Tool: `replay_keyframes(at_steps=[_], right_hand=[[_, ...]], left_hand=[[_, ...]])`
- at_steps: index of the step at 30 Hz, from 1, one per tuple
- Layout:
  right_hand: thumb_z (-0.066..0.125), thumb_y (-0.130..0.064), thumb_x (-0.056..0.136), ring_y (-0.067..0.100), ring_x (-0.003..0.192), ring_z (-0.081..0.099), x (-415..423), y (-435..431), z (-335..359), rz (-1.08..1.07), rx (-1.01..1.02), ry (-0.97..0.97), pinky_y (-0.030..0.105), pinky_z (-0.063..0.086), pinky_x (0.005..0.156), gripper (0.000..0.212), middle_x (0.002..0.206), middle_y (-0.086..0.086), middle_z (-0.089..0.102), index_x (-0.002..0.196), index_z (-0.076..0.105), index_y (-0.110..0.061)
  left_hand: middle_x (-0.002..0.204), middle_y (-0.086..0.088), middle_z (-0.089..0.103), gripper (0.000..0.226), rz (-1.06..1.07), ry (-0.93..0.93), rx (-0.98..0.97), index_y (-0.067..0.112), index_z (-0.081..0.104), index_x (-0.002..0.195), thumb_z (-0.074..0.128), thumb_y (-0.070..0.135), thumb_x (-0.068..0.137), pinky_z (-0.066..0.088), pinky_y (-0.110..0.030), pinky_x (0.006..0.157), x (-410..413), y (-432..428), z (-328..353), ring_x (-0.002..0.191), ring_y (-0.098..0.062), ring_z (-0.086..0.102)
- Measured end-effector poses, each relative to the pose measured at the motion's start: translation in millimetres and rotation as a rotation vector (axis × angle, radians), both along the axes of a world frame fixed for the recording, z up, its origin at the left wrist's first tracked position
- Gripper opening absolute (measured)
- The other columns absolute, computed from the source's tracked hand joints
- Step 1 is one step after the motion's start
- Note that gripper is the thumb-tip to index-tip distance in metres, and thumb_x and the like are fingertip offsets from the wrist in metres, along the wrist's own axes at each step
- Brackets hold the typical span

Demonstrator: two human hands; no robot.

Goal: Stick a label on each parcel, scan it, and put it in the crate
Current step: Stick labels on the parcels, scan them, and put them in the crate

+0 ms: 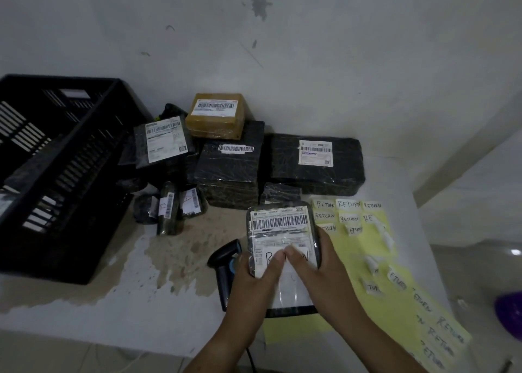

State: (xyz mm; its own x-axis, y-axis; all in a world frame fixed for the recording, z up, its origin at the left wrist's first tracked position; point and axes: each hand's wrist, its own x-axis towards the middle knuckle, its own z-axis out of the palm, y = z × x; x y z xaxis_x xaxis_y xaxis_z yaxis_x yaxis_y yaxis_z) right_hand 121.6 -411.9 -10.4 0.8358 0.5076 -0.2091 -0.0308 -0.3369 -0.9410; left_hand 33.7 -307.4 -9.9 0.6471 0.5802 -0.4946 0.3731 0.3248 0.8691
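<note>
1. The left hand grips the parcel by its left edge. The fingers are curled round that edge and the thumb lies flat on the face.
2. The right hand holds the opposite edge. Its thumb presses down on the handwritten RETURN label, and the rest of its fingers go behind the parcel's right side.
3. The parcel is held between both hands, just above the near part of the desk. Its long axis runs away from the person, with the printed barcode at the far end, facing up and uncovered.
4. The next step, judging by the task, is the scan. The scanner lies on the desk just beside the left hand, on its outer side. Its head points away and its handle runs back toward the person, so the left hand is far nearer to it than the right.
5. To pick it up the left hand would have to let go, leaving the parcel in the right hand alone.
6. The crate stands well apart to the left and further back, on the left hand's side.
7. A pile of parcels sits beyond the held one.
8. Yellow sheets carrying more RETURN labels lie to the right.
</note>
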Motion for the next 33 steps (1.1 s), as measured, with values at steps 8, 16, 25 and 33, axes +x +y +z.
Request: replay_keyframes(at_steps=[8, 16, 25, 33], right_hand=[[0.047, -0.048, 0.098, -0.001, 0.088, 0.066, -0.8, -3.4, 1.3, 0.079, -0.078, -0.066, 0.023, 0.054, 0.073, 0.031, 0.102, -0.015, 0.070, 0.129, 0.045, -0.042], [0.054, -0.044, 0.097, -0.008, 0.094, 0.064, -6.6, -3.3, 3.6, 0.070, -0.034, -0.082, 0.012, 0.049, 0.077, 0.035, 0.106, -0.023, 0.068, 0.131, 0.046, -0.040], [0.041, -0.050, 0.099, -0.001, 0.094, 0.065, -13.2, 26.5, 17.7, 0.120, -0.040, -0.042, 0.039, 0.055, 0.088, 0.029, 0.104, -0.019, 0.069, 0.127, 0.047, -0.047], [0.050, -0.053, 0.089, -0.015, 0.114, 0.054, -49.1, 86.7, 38.9, 0.273, 0.065, 0.129, 0.027, 0.048, 0.099, 0.051, 0.123, -0.043, 0.053, 0.138, 0.033, -0.057]], left_hand=[[0.141, 0.022, 0.050, 0.055, -0.011, 0.032, 0.045, 0.047, 0.044, 0.135, 0.047, 0.073, 0.087, 0.034, -0.033, 0.115, -8.6, -3.7, -2.4, 0.130, -0.004, 0.048], [0.132, 0.019, 0.065, 0.086, -0.019, 0.041, 0.116, 0.038, 0.057, 0.137, 0.068, 0.086, 0.066, 0.048, -0.042, 0.110, -8.5, 6.7, -8.3, 0.122, -0.005, 0.062], [0.145, 0.018, 0.053, 0.069, -0.031, 0.023, 0.045, 0.036, 0.053, 0.142, 0.037, 0.079, 0.091, 0.032, -0.035, 0.119, -32.3, 41.9, 1.0, 0.137, -0.004, 0.045], [0.135, 0.020, 0.064, 0.060, -0.093, -0.069, 0.114, 0.043, 0.059, 0.137, 0.025, 0.072, 0.096, 0.039, -0.035, 0.117, -79.2, 122.8, 28.7, 0.129, 0.001, 0.056]])
